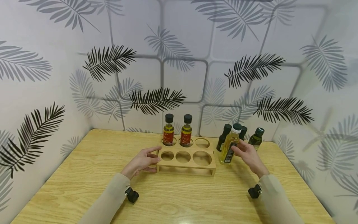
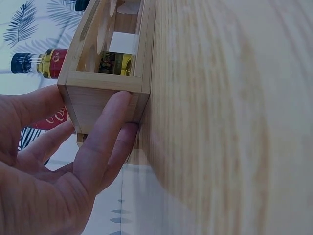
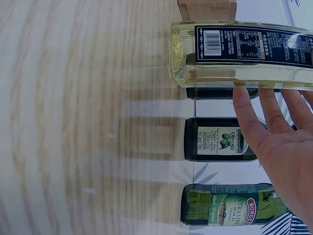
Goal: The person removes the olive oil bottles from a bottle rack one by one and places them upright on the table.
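Note:
A two-tier wooden rack point(image 1: 186, 163) with round holes stands on the table. Two small oil bottles with red labels point(image 1: 168, 137) point(image 1: 185, 137) sit in its back row. At the rack's left end, my left hand point(image 1: 141, 162) touches the side panel with spread fingers, seen close in the left wrist view point(image 2: 83, 152). Right of the rack, my right hand point(image 1: 250, 157) holds a tall clear bottle of yellow oil point(image 1: 230, 146), slightly tilted. The right wrist view shows the fingers point(image 3: 247, 110) against that bottle point(image 3: 215, 73); the thumb is hidden there.
Dark green bottles stand behind and beside the held one: one at its left point(image 1: 223, 138), one mostly hidden behind it point(image 1: 242, 133), and one further right point(image 1: 256, 138). A patterned wall point(image 1: 184, 81) rises along the table's point(image 1: 179, 199) back edge.

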